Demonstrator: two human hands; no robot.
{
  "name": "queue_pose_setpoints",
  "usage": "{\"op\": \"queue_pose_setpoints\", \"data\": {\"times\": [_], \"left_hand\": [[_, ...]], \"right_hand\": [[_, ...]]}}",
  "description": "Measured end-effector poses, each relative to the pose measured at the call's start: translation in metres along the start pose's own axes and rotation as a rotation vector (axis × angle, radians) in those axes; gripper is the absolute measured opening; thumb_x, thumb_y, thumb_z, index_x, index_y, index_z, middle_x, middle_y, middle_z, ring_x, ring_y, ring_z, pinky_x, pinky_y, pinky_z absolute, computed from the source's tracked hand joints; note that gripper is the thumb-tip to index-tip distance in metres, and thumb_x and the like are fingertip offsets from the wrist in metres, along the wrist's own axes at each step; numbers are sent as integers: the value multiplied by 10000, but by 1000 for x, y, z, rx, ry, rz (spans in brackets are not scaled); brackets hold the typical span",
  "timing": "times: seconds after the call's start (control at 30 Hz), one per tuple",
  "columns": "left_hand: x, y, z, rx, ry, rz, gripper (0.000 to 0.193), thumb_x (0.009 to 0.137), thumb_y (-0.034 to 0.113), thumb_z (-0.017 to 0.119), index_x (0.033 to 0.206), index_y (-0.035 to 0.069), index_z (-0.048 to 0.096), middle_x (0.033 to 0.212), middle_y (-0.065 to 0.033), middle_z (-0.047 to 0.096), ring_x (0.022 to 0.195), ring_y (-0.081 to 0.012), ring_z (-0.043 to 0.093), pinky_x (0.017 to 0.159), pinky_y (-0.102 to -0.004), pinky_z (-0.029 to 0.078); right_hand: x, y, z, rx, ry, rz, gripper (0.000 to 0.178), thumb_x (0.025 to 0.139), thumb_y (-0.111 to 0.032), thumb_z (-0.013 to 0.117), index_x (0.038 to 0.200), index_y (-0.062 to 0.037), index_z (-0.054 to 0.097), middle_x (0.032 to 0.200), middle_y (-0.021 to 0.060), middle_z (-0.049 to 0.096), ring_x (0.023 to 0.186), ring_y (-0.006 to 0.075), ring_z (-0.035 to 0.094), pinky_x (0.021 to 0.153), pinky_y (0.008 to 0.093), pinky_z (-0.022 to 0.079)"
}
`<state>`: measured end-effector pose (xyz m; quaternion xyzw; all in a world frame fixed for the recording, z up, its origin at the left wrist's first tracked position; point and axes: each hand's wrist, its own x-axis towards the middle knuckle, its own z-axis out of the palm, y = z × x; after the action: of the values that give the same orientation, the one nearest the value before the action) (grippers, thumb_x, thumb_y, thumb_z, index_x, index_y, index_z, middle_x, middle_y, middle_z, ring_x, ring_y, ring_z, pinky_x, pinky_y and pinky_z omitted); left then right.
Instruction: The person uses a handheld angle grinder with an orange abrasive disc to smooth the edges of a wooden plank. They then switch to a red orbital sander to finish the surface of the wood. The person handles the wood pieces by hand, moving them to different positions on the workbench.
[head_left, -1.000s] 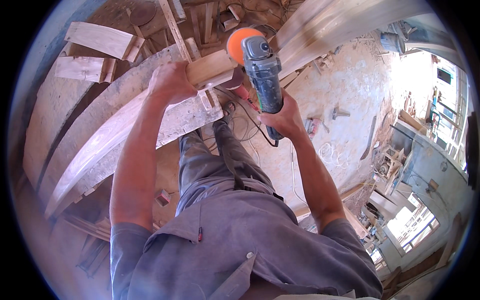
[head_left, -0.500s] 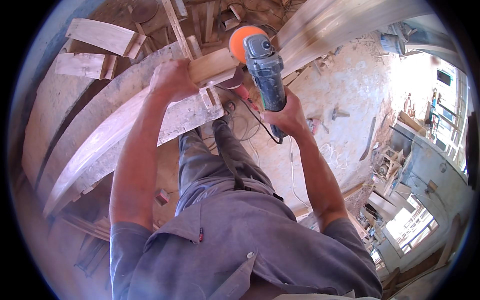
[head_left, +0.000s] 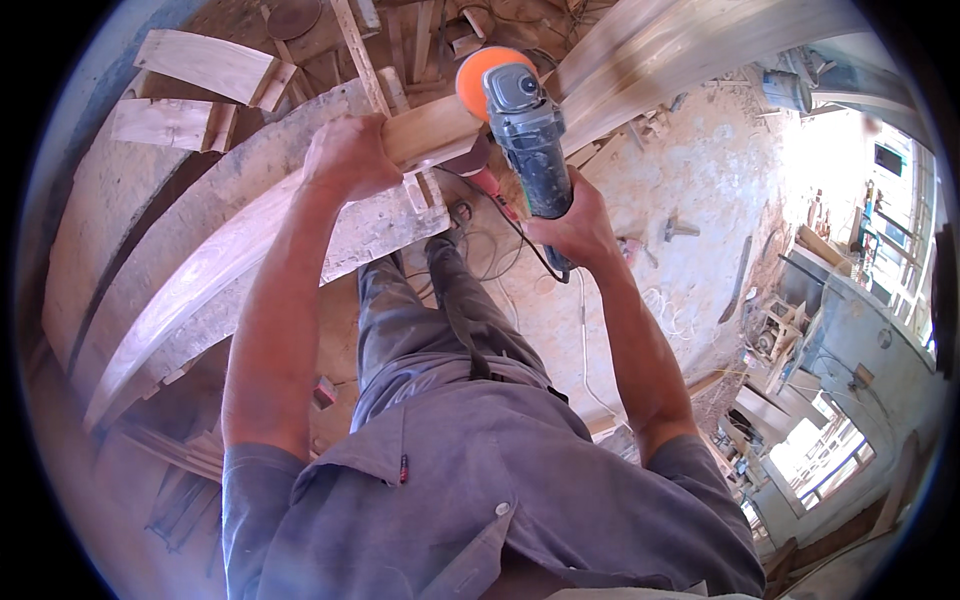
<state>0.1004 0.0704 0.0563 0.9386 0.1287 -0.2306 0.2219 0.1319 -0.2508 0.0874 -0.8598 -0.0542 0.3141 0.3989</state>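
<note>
My right hand (head_left: 573, 222) is wrapped round the body of a dark grey angle grinder (head_left: 530, 140). An orange sanding disc (head_left: 483, 80) is fitted on its head, at the right end of a pale wooden piece (head_left: 430, 132). Whether the disc touches the wood I cannot tell. My left hand (head_left: 350, 157) grips that piece from above, its fingers partly hidden behind it. The piece lies over a worn workbench (head_left: 375, 235). A long curved wooden board (head_left: 190, 300) runs along the bench below my left forearm.
Two short wooden blocks (head_left: 205, 65) lie at the far left. A wide plank (head_left: 680, 60) stretches across the far right. Below the bench end is a red power tool (head_left: 487, 182), with cables on the floor. A hammer-like tool (head_left: 680, 229) lies on the floor to the right.
The grinder and its disc have shifted very slightly up and left. My left hand keeps its hold on the wooden piece, nearly still.
</note>
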Motion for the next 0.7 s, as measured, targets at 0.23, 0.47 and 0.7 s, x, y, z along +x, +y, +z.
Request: {"op": "queue_pose_setpoints", "data": {"times": [0.23, 0.47, 0.7], "left_hand": [[-3, 4, -9, 4, -60, -8, 474, 677, 237, 747, 1119, 68, 748, 1082, -215, 755, 1071, -378, 719, 972, -456, 566], [-6, 8, -8, 10, -48, -12, 472, 689, 226, 741, 1133, 65, 746, 1069, -219, 757, 1076, -378, 715, 977, -446, 561], [-15, 11, -4, 23, -16, -31, 458, 694, 214, 744, 1129, 69, 738, 1029, -220, 752, 1037, -387, 715, 948, -461, 564]], "right_hand": [[-2, 15, -1, 90, 5, 16, 616, 632, -232, 834, 1178, -9, 654, 958, 104, 707, 887, 220, 680, 846, 378, 551], [-24, 13, -6, 210, 57, 114, 596, 628, -178, 851, 1168, -15, 658, 966, 56, 686, 863, 166, 652, 828, 337, 545], [-23, 18, 1, 146, 49, 105, 596, 629, -193, 860, 1158, -11, 657, 961, 85, 689, 864, 197, 658, 839, 356, 546]]}}
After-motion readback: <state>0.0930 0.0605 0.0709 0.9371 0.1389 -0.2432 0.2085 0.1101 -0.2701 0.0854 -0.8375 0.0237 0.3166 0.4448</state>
